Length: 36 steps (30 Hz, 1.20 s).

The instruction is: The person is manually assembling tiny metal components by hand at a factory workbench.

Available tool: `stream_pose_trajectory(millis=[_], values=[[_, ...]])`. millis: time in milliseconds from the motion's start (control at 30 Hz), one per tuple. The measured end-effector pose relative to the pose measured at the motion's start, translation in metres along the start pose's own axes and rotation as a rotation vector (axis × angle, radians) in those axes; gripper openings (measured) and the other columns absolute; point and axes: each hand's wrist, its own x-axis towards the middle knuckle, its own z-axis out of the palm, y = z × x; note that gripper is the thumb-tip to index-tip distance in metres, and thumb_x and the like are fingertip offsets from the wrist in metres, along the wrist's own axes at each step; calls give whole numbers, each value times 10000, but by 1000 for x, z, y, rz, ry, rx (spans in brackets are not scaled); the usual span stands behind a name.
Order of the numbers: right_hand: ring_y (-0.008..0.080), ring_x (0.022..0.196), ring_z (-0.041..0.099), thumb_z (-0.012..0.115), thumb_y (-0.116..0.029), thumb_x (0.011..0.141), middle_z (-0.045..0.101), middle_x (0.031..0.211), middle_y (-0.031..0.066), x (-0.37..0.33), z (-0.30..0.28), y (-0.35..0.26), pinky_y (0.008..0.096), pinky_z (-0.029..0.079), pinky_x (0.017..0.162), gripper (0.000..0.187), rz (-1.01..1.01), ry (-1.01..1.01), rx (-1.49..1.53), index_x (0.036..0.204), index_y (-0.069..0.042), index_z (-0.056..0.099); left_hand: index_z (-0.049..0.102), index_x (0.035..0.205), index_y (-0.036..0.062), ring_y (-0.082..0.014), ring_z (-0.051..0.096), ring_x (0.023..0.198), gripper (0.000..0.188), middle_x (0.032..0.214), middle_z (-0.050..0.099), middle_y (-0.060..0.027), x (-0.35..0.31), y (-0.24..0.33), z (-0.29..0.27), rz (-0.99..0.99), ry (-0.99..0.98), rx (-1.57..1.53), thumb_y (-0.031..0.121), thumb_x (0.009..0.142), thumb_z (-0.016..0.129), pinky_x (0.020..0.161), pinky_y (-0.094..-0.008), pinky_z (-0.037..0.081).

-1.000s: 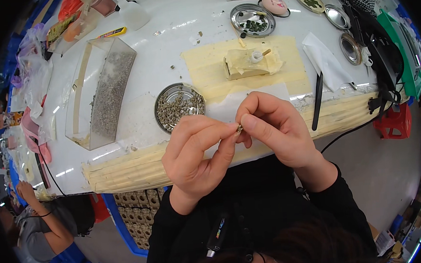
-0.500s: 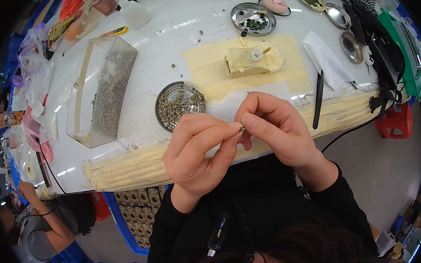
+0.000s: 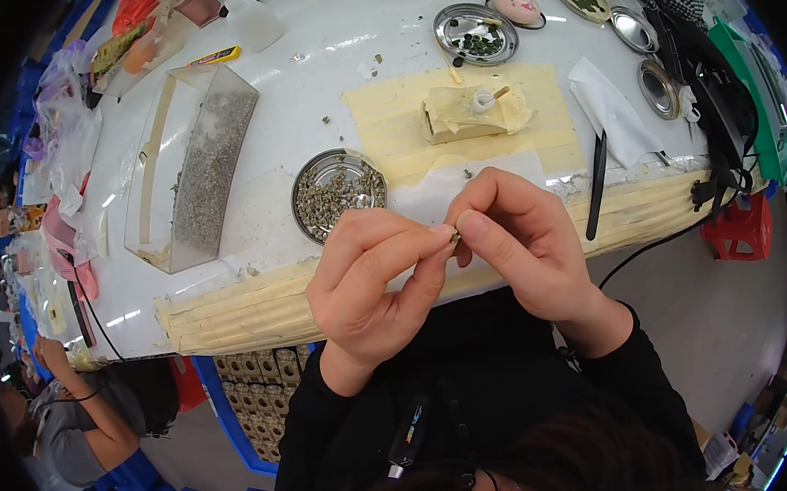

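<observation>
My left hand (image 3: 374,288) and my right hand (image 3: 525,236) meet over the table's front edge, fingertips pinched together. Between them is a tiny greyish-brown piece (image 3: 454,238), mostly hidden by the fingers; its kind is too small to make out. Just beyond my left hand stands a round metal dish (image 3: 298,217) holding many small grey-brown pieces. One similar loose piece (image 3: 468,175) lies on white paper beyond my right hand. Farther back, a tape-wrapped block (image 3: 463,131) carries a small white cup (image 3: 482,101) with a stick in it.
A clear bin (image 3: 157,184) of small grey pieces stands at left. Black tweezers (image 3: 596,186) and a white cloth (image 3: 608,112) lie at right. A metal dish (image 3: 442,46) with dark green bits sits at the back. A co-worker's arm (image 3: 95,412) shows at lower left.
The loose piece on the white paper now shows beyond my right hand. Both hands keep their pinch, nearly unmoved; the view has shifted very slightly.
</observation>
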Motion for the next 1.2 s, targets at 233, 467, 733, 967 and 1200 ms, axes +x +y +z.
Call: stream_pose_trajectory(millis=[233, 467, 733, 967, 1200], values=[[248, 674, 588, 713, -2, 730, 616, 783, 84, 12, -8, 13, 314, 472, 588, 162, -991, 117, -1035, 868, -21, 631, 701, 924, 1, -216, 605, 692, 295, 807, 647, -78, 0, 0, 6, 88, 44, 169, -96, 655, 775, 585, -301, 469], [186, 697, 592, 684, -30, 830, 619, 792, 81, 9, -10, 16, 285, 475, 628, 78, -626, 54, -698, 875, -11, 624, 703, 918, 2, -215, 612, 701, 278, 816, 655, -83, -1, 1, 5, 25, 29, 128, -101, 667, 762, 603, -304, 475], [112, 740, 588, 634, -55, 915, 605, 780, 48, 2, -4, 3, 260, 470, 676, 71, 35, -73, 85, 888, 6, 608, 700, 916, 1, -207, 610, 703, 256, 809, 649, -80, 0, -2, -1, -43, -1, -39, -92, 686, 763, 616, -303, 476], [183, 676, 590, 701, -21, 832, 615, 769, 88, 12, -6, 10, 281, 465, 616, 58, -974, 127, -1043, 848, -10, 646, 678, 921, -41, -191, 576, 730, 213, 809, 613, -99, -1, 0, 6, 86, 16, 169, -124, 728, 714, 635, -276, 452], [60, 812, 563, 562, -121, 993, 611, 846, 5, 3, -16, 6, 241, 477, 734, 119, 42, -210, 46, 984, -3, 576, 699, 909, 11, -211, 614, 704, 267, 811, 653, -82, 0, -2, -1, -27, -14, -55, -96, 673, 763, 601, -303, 467]])
